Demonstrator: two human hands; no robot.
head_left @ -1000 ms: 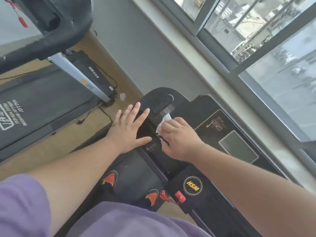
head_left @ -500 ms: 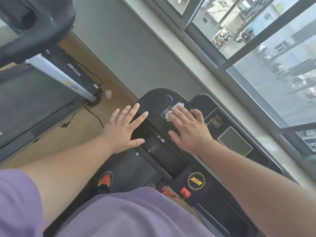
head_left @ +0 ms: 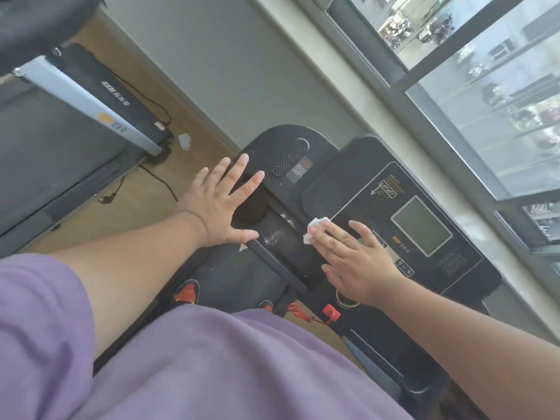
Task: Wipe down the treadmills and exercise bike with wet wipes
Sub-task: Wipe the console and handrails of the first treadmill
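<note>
Since a moment ago the right hand (head_left: 357,262) has slid the wet wipe (head_left: 316,230) away from the speaker grille (head_left: 289,157) and down toward the person, onto the near left edge of the display panel (head_left: 421,225); the left hand (head_left: 219,206) has stayed where it was.

Furthest left of the treadmill console (head_left: 321,183), a second treadmill (head_left: 54,140) stands on the wooden floor (head_left: 145,195), its silver upright (head_left: 85,106) slanting down to the deck, with a black cable (head_left: 157,180) trailing beside it and a scrap of white paper (head_left: 184,141) lying near its base. Next, the left hand lies flat with fingers spread wide, palm pressed on the console's left end by the cup recess (head_left: 250,207). Just right of it, white smears show in the console's tray. The right hand, fingers straight and loosely spread, presses the crumpled wipe flat under its fingertips (head_left: 318,234). Below that hand a red safety key (head_left: 331,312) sits on the console. Right of the console is the window (head_left: 485,95).
</note>
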